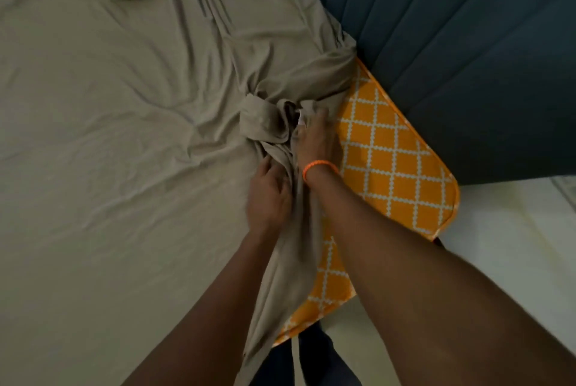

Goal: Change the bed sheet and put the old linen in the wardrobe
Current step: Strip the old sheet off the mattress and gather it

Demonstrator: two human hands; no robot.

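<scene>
We see the beige sheet [124,136] bunched at the bed's near-right corner, our left hand [268,195] gripping the gather and our right hand [314,139], seemingly pinching it, nearer the exposed orange mattress [389,167]

Dark blue padded headboard with vertical channels [467,42] runs above and right of the fingers, well apart from them. Pale cream floor [514,261] lies far right and below. Thin orange cord bracelet [321,166] circles the wrist just below the fingers.
</scene>
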